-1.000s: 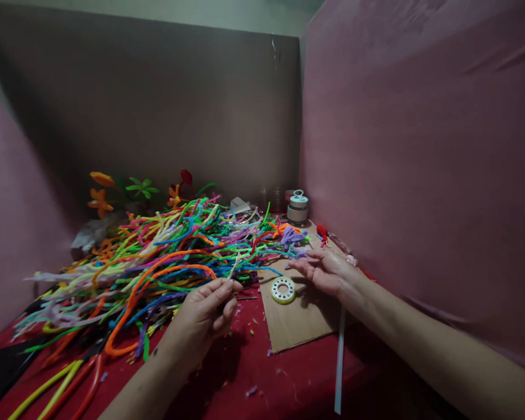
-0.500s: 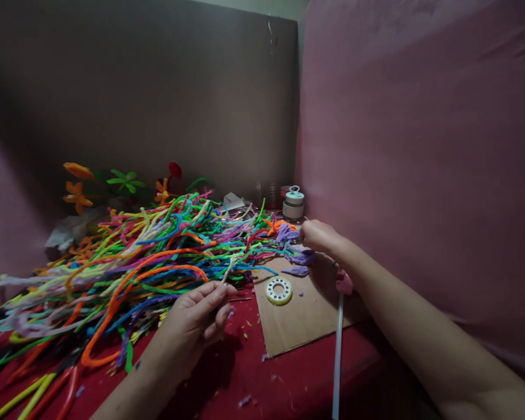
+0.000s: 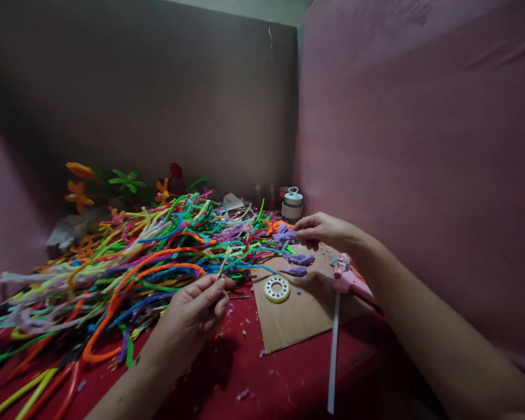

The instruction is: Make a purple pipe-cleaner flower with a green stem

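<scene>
My left hand (image 3: 201,300) pinches a short cream pipe cleaner stem (image 3: 224,262) between thumb and fingers, its tip pointing up. My right hand (image 3: 317,229) reaches over the far side of the cardboard (image 3: 301,321). Its fingertips close on a cluster of purple fuzzy pipe cleaner petals (image 3: 284,234); the exact grip is partly hidden. Two more purple petals (image 3: 300,259) lie apart just in front. A white and yellow ring-shaped spool (image 3: 277,289) rests flat on the cardboard.
A pink glue gun (image 3: 350,283) with a long glue stick (image 3: 333,356) lies at the right. Many coloured pipe cleaners (image 3: 157,256) cover the left. Red and yellow handles (image 3: 65,388) sit at front left. Fuzzy flowers (image 3: 79,195) and a lidded container (image 3: 293,204) stand behind.
My right hand has shifted slightly left and its fingers have stretched out to the purple petals. More of the glue gun shows. My left hand keeps the cream stem, almost still.
</scene>
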The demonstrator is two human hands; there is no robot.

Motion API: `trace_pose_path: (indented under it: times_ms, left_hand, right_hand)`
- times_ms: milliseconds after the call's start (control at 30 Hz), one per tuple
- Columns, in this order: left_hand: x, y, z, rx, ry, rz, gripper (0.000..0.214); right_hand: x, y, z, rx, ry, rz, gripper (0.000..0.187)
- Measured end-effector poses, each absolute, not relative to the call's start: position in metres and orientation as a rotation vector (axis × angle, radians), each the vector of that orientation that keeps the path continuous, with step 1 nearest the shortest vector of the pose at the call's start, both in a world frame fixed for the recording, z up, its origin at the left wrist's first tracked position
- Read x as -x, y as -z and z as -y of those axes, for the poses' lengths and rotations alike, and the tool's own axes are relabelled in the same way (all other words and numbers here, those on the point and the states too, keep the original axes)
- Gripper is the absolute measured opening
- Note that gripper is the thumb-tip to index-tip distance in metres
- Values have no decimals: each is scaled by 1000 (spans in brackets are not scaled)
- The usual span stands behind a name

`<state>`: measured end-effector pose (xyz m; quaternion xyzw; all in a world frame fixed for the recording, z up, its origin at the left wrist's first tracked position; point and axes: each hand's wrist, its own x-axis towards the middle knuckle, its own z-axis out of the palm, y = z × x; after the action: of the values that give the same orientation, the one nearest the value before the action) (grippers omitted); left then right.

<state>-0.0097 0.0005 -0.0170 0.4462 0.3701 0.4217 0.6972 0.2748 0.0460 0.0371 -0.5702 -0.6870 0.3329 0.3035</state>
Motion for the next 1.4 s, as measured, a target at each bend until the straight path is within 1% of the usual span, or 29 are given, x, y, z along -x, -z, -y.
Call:
trace_pose_path:
  times_ms: [67, 133, 267, 433, 500, 567, 633, 700, 767, 833, 900, 1033, 1133, 1233, 1300, 1400]
  left_hand:
    - [7, 12, 1, -1034, -1007, -844, 21]
    - [2, 3, 5, -1120, -1088, -892, 21]
    - [-12, -17, 14, -1416, -1102, -1015, 22]
    - [-19, -20, 17, -1518, -890, -990, 16]
    - [-19, -15, 16, -1455, -835, -996, 14]
    - [-17, -11, 14, -1382, -810, -987, 15]
    - [-16, -10, 13, -1329, -782, -963, 17]
    - [-15, -10, 12, -1297, -764, -942, 18]
    - [-16, -11, 11, -1274, -761, -928, 17]
    - [-18, -12, 9, -1244, -768, -915, 16]
    - [-22, -12, 6, -1216, -785, -896, 16]
    - [-28, -9, 1, -1169, -818, -858, 17]
    - [-29, -4, -2, -1115, -849, -833, 18]
    - [-25, 1, -4, -1081, -898, -795, 18]
    - [-21, 2, -7, -1078, -909, -767, 17]
    - [-15, 1, -11, -1077, -928, -743, 19]
  right_hand:
    - [-263, -40, -32, 1231, -1192, 1751, 22]
    - [-248, -41, -17, 1096, -1348, 1753, 24]
    - [-218, -42, 8, 909, -1443, 1762, 30]
    - [-203, -38, 22, 824, -1495, 1621, 30]
    - [-207, -35, 24, 827, -1426, 1574, 30]
    - [-219, -29, 29, 912, -1234, 1527, 29]
    - [-239, -17, 36, 1118, -910, 1508, 25]
    - [-264, 0, 46, 1402, -430, 1569, 21]
    - [-289, 20, 56, 1683, 17, 1678, 26]
    - [-308, 39, 65, 1876, 228, 1797, 33]
    - [-319, 53, 69, 1967, 293, 1881, 38]
    - [-323, 66, 66, 2036, 317, 1929, 39]
    - [-323, 71, 63, 1974, 310, 1910, 40]
    - [-324, 72, 67, 1825, 275, 1828, 48]
    - [-323, 67, 73, 1691, 158, 1727, 52]
    - [-312, 51, 79, 1463, -235, 1496, 54]
